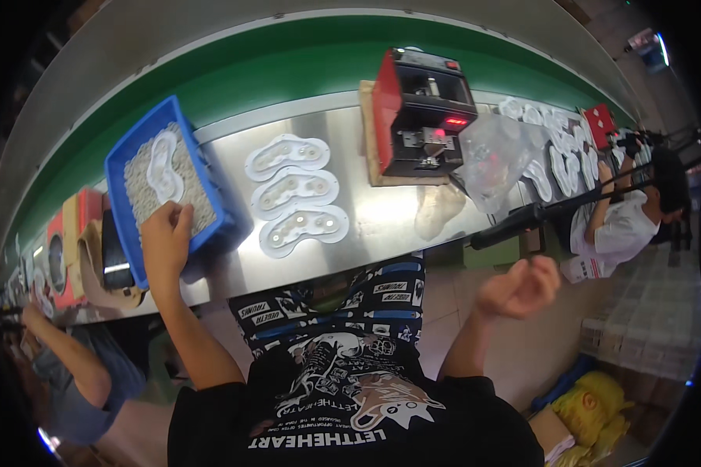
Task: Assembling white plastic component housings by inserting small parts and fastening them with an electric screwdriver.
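Blue bin (pixel 203 167): gry pellets (pixel 139 183), wht pc (pixel 163 170) atop | L hand (pixel 174 212) at pc, can't tell grip | R hand (pixel 533 280) loose

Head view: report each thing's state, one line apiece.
Blue plastic bin: open, holding grayish pellets
White contoured shell in the bin: lying on the pellets
Left hand: at that shell's near end, grip unclear
Three white contoured shells: lying in a column
Red-and-black machine: display lit red
Clear plastic bag: crumpled
Right hand: raised, fingers curled, nothing visibly held
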`<move>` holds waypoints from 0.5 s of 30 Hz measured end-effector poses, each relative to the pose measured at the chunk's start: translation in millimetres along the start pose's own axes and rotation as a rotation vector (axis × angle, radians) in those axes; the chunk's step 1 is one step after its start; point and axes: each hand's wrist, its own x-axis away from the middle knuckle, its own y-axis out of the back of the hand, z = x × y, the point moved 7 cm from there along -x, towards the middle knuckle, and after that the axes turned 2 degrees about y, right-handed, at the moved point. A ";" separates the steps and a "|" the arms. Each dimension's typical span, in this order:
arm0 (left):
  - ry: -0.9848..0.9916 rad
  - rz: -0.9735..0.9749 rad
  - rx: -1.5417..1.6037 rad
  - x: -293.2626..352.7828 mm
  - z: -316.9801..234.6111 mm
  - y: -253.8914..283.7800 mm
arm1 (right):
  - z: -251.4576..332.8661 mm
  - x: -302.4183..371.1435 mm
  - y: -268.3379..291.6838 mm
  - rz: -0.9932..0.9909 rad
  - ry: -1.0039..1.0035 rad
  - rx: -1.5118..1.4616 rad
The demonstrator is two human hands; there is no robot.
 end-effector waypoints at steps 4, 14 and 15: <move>0.032 -0.051 -0.094 1.7 -1.2 6.0 | -28.7 -18.2 -5.2 -0.027 -0.298 0.100; -0.020 -0.175 -0.063 4.8 -7.5 2.2 | -81.0 64.0 -38.4 0.233 -0.898 -0.157; 0.008 -0.168 -0.022 6.5 -7.1 2.3 | -75.9 65.2 -46.5 0.245 -0.884 -0.233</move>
